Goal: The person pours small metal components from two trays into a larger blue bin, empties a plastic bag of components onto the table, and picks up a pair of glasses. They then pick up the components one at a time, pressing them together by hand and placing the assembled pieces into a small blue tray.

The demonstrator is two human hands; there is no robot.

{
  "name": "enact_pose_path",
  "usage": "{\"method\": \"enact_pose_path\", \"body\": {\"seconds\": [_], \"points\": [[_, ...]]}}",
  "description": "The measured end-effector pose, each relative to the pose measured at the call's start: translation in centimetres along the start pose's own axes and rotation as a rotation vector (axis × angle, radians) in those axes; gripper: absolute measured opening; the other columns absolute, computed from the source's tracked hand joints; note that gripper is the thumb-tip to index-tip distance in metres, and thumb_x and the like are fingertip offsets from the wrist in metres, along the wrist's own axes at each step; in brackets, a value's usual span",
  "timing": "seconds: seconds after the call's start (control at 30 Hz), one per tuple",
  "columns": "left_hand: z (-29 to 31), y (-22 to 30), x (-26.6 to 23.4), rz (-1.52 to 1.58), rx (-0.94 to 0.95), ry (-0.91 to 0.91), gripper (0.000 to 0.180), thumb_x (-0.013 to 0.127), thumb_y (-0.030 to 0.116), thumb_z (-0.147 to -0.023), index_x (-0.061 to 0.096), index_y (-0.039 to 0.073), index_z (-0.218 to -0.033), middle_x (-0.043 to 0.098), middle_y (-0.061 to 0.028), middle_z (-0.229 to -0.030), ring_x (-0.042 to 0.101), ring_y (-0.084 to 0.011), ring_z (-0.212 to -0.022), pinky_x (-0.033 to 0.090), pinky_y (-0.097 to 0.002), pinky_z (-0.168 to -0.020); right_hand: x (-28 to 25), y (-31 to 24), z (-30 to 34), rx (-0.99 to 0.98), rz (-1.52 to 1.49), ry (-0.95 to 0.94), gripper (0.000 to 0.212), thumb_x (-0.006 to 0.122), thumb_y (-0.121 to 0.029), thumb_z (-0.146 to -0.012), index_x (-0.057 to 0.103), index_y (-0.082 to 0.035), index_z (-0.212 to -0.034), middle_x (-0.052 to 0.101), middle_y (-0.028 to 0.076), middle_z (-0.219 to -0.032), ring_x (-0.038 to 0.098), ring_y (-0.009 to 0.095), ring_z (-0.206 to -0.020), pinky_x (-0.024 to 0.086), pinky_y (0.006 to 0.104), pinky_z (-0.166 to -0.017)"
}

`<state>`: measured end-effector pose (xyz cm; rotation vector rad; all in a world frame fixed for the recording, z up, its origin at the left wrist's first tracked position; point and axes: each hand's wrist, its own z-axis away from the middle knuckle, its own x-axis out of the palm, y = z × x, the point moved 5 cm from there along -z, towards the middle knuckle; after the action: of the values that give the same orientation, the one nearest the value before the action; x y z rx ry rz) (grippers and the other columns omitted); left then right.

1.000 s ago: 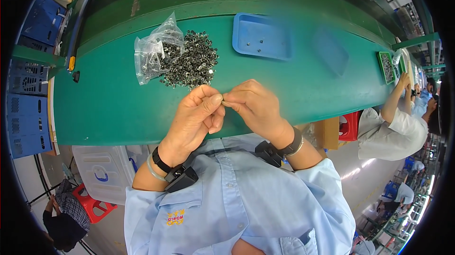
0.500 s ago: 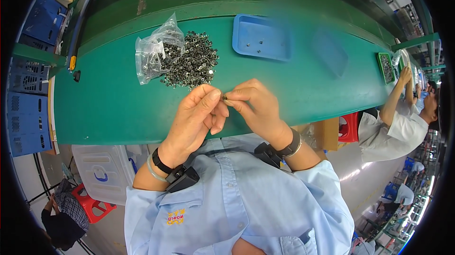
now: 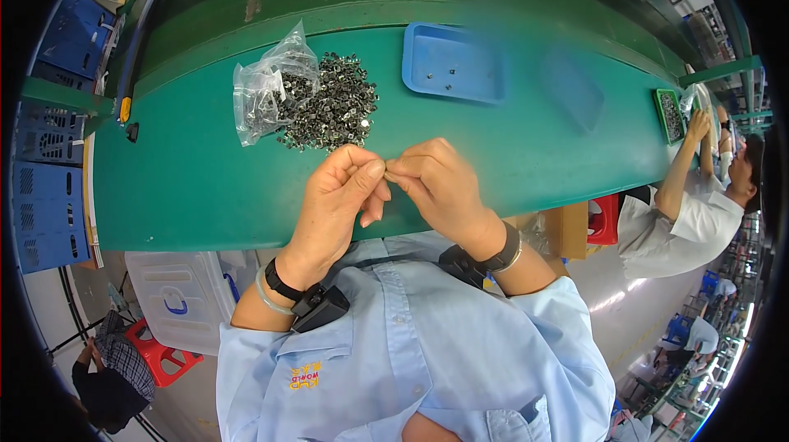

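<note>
My left hand (image 3: 339, 187) and my right hand (image 3: 436, 183) meet fingertip to fingertip above the green table (image 3: 205, 195). Both are pinched closed around a small dark part, which their fingertips now almost wholly hide. Just beyond my left hand lies a heap of small black and silvery parts (image 3: 337, 105). A clear plastic bag (image 3: 259, 105), with more of these parts at its mouth, rests against the heap's left side. Farther right, a shallow blue tray (image 3: 456, 90) holds a few small dark parts.
A green tray of small parts (image 3: 670, 116) sits at the table's far right, near a co-worker in a pale shirt (image 3: 686, 228). Blue crates (image 3: 51, 212) stand at the left. A lidded clear box (image 3: 177, 294) and a red stool (image 3: 160, 353) are below the table edge.
My fingertips have closed in on each other, covering the small dark part that showed between them before. My right hand has turned slightly. The heap, bag and blue tray have stayed put.
</note>
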<state>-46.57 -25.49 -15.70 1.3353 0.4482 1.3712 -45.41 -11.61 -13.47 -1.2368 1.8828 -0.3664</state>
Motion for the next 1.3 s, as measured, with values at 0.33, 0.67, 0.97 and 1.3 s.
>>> {"method": "enact_pose_path", "body": {"seconds": [0.33, 0.67, 0.97, 1.3], "points": [[0.1, 0.9, 0.6, -0.015, -0.006, -0.023, 0.021, 0.046, 0.022, -0.099, 0.053, 0.003, -0.094, 0.059, -0.0053, -0.074, 0.053, -0.0078, -0.057, 0.038, -0.0187, -0.046, -0.1, 1.3, 0.3, 0.166, -0.227, 0.038, 0.015, 0.071, -0.003, -0.077, 0.060, -0.008, -0.087, 0.062, 0.006, -0.084, 0.059, 0.020, -0.077, 0.048, 0.0307, -0.067], [0.5, 1.0, 1.0, -0.080, 0.033, -0.046, 0.025, 0.043, 0.024, -0.100, 0.055, 0.002, -0.097, 0.061, -0.0063, -0.077, 0.054, -0.0083, -0.058, 0.039, -0.0187, -0.048, -0.3, 1.3, 0.8, 0.104, -0.232, 0.067, 0.020, 0.071, -0.001, -0.075, 0.061, -0.008, -0.091, 0.063, 0.005, -0.085, 0.059, 0.022, -0.077, 0.048, 0.0330, -0.070], [0.6, 0.7, 1.2, -0.138, 0.081, -0.069, 0.019, 0.048, 0.018, -0.098, 0.056, 0.001, -0.103, 0.062, -0.0054, -0.079, 0.053, -0.0066, -0.060, 0.040, -0.0180, -0.049, -0.8, 0.5, 1.1, -0.184, 0.037, 0.114, 0.026, 0.072, 0.001, -0.072, 0.060, -0.008, -0.094, 0.062, 0.006, -0.085, 0.057, 0.023, -0.075, 0.047, 0.0339, -0.070], [0.1, 1.0, 1.6, 0.006, 0.011, -0.106, 0.016, 0.052, 0.017, -0.096, 0.056, 0.002, -0.102, 0.061, -0.0054, -0.079, 0.053, -0.0074, -0.058, 0.038, -0.0193, -0.046, 0.2, 2.5, 1.4, 0.553, -0.820, 0.152, 0.013, 0.067, -0.002, -0.081, 0.059, -0.004, -0.091, 0.058, 0.007, -0.089, 0.057, 0.018, -0.078, 0.048, 0.0293, -0.071]]}}
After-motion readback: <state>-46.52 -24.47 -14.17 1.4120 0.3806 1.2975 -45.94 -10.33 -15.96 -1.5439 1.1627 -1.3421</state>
